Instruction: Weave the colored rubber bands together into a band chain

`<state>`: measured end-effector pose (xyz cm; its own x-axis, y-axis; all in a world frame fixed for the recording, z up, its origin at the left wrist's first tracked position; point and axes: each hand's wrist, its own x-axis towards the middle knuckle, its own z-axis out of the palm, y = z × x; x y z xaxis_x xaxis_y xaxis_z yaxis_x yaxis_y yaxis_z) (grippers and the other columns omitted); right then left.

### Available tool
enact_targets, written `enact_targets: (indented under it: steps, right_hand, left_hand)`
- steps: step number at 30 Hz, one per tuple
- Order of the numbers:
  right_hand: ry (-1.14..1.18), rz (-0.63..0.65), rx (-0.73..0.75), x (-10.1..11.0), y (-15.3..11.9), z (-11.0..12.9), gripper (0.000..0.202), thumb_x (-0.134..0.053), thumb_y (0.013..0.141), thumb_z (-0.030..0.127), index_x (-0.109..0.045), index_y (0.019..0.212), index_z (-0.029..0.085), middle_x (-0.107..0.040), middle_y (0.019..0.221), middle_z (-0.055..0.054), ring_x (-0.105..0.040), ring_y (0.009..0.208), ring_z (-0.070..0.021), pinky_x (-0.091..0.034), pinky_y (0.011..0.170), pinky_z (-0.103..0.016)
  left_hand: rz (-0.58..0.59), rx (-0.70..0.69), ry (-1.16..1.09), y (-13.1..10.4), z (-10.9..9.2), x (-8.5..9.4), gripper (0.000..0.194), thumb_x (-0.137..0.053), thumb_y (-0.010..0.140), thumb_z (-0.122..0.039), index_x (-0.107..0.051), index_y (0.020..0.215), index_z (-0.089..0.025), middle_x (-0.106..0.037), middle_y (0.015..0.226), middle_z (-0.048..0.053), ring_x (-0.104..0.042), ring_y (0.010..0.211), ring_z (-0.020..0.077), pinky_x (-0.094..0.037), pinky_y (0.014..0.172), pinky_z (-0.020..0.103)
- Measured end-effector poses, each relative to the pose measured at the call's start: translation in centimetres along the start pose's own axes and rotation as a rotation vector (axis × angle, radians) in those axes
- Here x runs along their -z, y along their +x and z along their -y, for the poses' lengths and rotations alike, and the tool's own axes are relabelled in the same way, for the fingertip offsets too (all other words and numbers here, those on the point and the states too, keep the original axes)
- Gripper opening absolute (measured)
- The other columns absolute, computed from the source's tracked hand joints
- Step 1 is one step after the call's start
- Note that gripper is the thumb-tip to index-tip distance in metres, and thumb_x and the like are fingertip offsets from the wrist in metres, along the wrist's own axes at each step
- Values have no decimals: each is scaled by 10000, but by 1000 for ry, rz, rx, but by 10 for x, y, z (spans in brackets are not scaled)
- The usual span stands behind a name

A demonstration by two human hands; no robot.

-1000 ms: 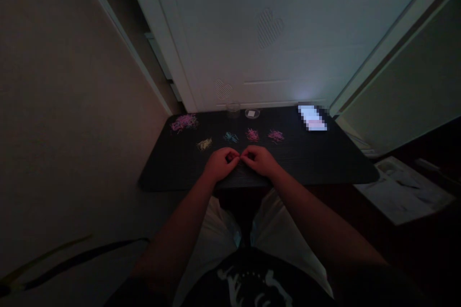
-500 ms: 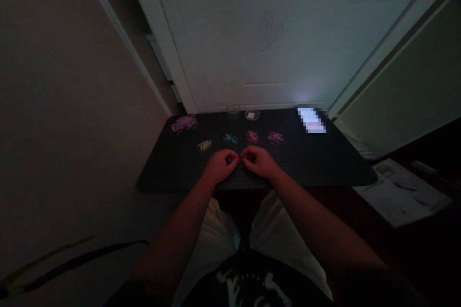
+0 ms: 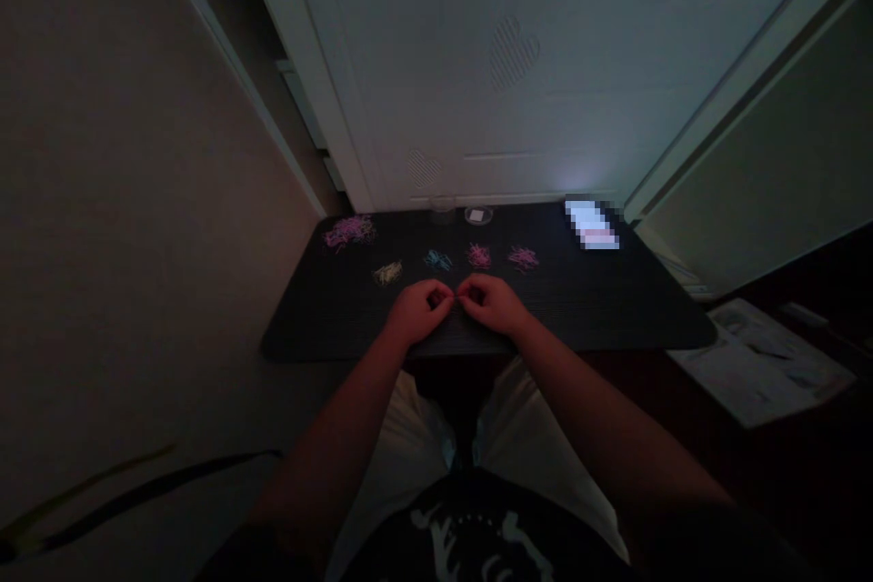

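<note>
My left hand (image 3: 421,309) and my right hand (image 3: 492,302) meet over the front of the dark table (image 3: 587,314). Thumb and index finger are pinched together on each hand, the fingertips almost touching. Whatever they grip is too small and dim to make out. Just beyond the hands lie small piles of thin strips: a yellowish pile (image 3: 388,273), a blue pile (image 3: 437,260), a pink pile (image 3: 478,255) and a purple-pink pile (image 3: 523,258). A larger mixed pile (image 3: 349,232) sits at the back left corner.
Against the white door panel (image 3: 423,64) stand a clear round container (image 3: 443,210) and a clear lid (image 3: 478,215) with a white square. A lit, blurred-out screen (image 3: 592,225) lies at the back right. Papers (image 3: 764,364) are low on the right.
Both hands keep their pinch and have barely moved. The view has shifted very slightly.
</note>
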<state>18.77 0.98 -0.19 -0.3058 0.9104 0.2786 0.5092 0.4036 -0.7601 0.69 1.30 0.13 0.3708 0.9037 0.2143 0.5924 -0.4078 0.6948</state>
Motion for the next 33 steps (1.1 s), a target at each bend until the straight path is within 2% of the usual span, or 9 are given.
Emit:
enact_targets:
  steps: [7, 17, 23, 29, 33]
  right_hand:
    - [-14, 17, -2, 0, 1, -1, 173, -519, 751, 148, -658, 854, 158, -634, 736, -15, -528, 627, -109, -393, 591, -224]
    - [-54, 4, -7, 0, 1, 0, 115, -531, 763, 184, -642, 750, 155, -616, 691, -13, -513, 611, -109, -367, 569, -222]
    - [-43, 6, 10, 0, 1, -2, 98, -540, 760, 194, -628, 738, 156, -604, 677, -6, -504, 599, -105, -367, 570, -223]
    - [-32, 2, 17, 0, 0, -2, 72, -551, 733, 176, -620, 730, 155, -587, 665, -1, -495, 595, -102, -359, 556, -216]
    - [-20, 9, 17, 0, 0, -1, 62, -555, 727, 177, -611, 717, 152, -568, 651, 4, -486, 586, -99, -357, 551, -215]
  left_hand:
    - [2, -21, -17, -1, -1, 1, 171, -543, 791, -286, -641, 881, -178, -661, 787, 10, -579, 680, 122, -441, 619, 239]
    - [3, -12, -26, -1, -2, 1, 182, -538, 776, -268, -641, 891, -173, -660, 779, 15, -593, 690, 128, -451, 619, 240]
    - [32, 1, -58, -1, -4, 2, 209, -527, 736, -172, -635, 916, -166, -679, 825, 21, -608, 710, 132, -458, 618, 236]
    - [0, 14, -44, -1, -6, 2, 200, -564, 784, -337, -635, 870, -171, -671, 808, 20, -595, 699, 130, -464, 653, 248]
    - [-6, 18, -37, 0, -6, 2, 181, -555, 795, -337, -628, 841, -178, -659, 781, 6, -583, 686, 123, -454, 647, 242]
